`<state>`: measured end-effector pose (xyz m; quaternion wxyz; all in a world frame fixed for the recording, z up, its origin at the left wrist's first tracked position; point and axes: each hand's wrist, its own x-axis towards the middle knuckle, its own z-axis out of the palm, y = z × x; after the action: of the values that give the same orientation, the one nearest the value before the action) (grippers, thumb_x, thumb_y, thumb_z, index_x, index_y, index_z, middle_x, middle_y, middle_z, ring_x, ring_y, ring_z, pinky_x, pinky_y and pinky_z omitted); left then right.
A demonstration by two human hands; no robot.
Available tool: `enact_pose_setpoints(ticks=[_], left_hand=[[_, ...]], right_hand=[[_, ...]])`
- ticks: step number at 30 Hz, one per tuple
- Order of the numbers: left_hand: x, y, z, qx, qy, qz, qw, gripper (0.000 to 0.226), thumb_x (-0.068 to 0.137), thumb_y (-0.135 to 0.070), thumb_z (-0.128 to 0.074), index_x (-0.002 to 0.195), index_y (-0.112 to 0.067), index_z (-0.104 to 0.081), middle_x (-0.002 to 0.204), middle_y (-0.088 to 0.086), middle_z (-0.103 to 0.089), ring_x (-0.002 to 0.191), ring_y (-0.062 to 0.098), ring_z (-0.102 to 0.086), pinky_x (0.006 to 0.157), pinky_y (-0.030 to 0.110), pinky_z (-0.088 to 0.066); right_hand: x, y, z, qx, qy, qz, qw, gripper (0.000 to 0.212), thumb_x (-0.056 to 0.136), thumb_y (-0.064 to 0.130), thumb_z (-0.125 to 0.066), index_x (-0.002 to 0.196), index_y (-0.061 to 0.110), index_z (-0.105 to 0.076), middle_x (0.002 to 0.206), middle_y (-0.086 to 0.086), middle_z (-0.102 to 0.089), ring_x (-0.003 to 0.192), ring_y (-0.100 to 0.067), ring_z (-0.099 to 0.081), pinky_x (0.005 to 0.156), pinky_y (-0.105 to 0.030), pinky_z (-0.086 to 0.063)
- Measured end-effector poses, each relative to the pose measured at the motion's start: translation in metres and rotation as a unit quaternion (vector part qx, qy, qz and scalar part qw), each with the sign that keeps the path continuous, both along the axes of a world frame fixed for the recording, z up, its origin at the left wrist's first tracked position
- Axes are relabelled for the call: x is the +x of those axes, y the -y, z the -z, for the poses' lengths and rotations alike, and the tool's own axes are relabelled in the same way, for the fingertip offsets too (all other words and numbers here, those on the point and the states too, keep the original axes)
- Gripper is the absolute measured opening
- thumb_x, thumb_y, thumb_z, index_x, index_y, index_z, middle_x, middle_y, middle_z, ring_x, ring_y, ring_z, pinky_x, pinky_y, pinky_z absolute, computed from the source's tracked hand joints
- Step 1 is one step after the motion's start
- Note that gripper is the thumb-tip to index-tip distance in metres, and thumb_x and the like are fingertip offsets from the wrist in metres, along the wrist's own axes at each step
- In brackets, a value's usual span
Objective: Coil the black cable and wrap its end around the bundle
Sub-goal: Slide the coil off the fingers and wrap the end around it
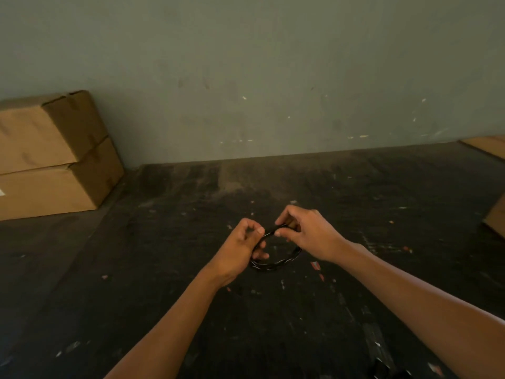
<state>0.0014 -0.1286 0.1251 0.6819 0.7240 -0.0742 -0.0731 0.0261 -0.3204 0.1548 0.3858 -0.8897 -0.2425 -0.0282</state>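
Currently held above the middle of the dark table point(300, 310), well forward of its far edge at the wall: black cable point(281, 262), already gathered into a small round bundle with a spiral of turns visible along its near arc.

Left hand point(240, 248): fingers curled and closed on the left side of the bundle, thumb and forefinger tips together near the top. Right hand point(306, 233): thumb and forefinger pinched on the cable at the top of the loop, remaining fingers loosely spread behind. Cannot tell whether the pinched part is the free end or a turn of the coil.

Judged step: wrapping the end around the bundle, apparently well advanced.

To do it well:
- Keep the left grip firm so the loops stay stacked and do not spring apart.
- Pass the end through the loop centre and draw each turn snug against the previous one.
- Maintain light tension with the right pinch; avoid kinking the cable.
- Tuck the last short length under a turn to lock it.

Containers: two stacked cardboard boxes point(52, 157) at the far left corner of the table, both closed, contents not visible. More cardboard point(489, 144) at the far right corner and at the right edge, cut off by the frame; cannot tell whether box or flat sheet.
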Motion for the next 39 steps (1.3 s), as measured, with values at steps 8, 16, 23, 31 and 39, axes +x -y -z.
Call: enact_pose_setpoints(ticks=[8,16,23,31,39], left_hand=[[-0.015,0.030,0.029,-0.076,-0.262,0.046,0.961,0.020,0.103,-0.032,-0.047,0.102,-0.015,-0.055,0.056,-0.007,-0.041,0.043,0.006,-0.032,0.053,0.027,-0.040],[-0.025,0.050,0.062,0.055,-0.289,0.075,0.953,0.032,0.104,-0.034,-0.041,0.095,-0.011,-0.062,0.048,-0.012,-0.041,0.043,0.005,-0.034,0.052,0.026,-0.037],[-0.039,0.057,0.101,0.146,-0.261,0.034,0.954,0.027,0.104,-0.034,-0.041,0.102,-0.018,-0.063,0.080,0.000,-0.055,0.065,0.011,-0.047,0.060,0.028,-0.044],[-0.045,0.074,0.126,0.164,-0.295,-0.013,0.941,0.037,0.105,-0.036,-0.037,0.120,-0.010,-0.059,0.079,-0.001,-0.049,0.072,0.014,-0.048,0.066,0.031,-0.043],[-0.050,0.085,0.128,0.185,-0.297,0.020,0.937,0.035,0.104,-0.039,-0.039,0.114,-0.013,-0.061,0.082,-0.002,-0.052,0.067,0.013,-0.049,0.063,0.028,-0.044]], right_hand=[[-0.022,0.023,0.045,-0.017,-0.076,0.022,0.997,0.010,0.087,0.025,-0.071,0.093,0.029,-0.065,0.082,0.006,-0.071,0.073,0.002,-0.067,0.064,-0.019,-0.054],[-0.045,0.047,0.085,-0.002,-0.169,0.027,0.985,0.013,0.089,0.031,-0.068,0.102,0.027,-0.066,0.090,0.008,-0.071,0.082,0.001,-0.067,0.069,-0.019,-0.052],[-0.062,0.099,0.114,-0.209,-0.304,0.117,0.922,0.020,0.093,0.029,-0.062,0.110,0.019,-0.060,0.106,0.000,-0.066,0.093,-0.013,-0.063,0.084,-0.032,-0.053],[-0.106,0.125,0.136,-0.438,-0.363,-0.016,0.822,0.045,0.080,0.026,-0.075,0.120,0.022,-0.053,0.119,0.000,-0.056,0.106,-0.018,-0.055,0.088,-0.035,-0.049],[-0.112,0.126,0.143,-0.428,-0.311,0.007,0.848,0.026,0.094,0.020,-0.057,0.120,0.022,-0.056,0.119,-0.006,-0.061,0.102,-0.019,-0.061,0.090,-0.036,-0.052]])
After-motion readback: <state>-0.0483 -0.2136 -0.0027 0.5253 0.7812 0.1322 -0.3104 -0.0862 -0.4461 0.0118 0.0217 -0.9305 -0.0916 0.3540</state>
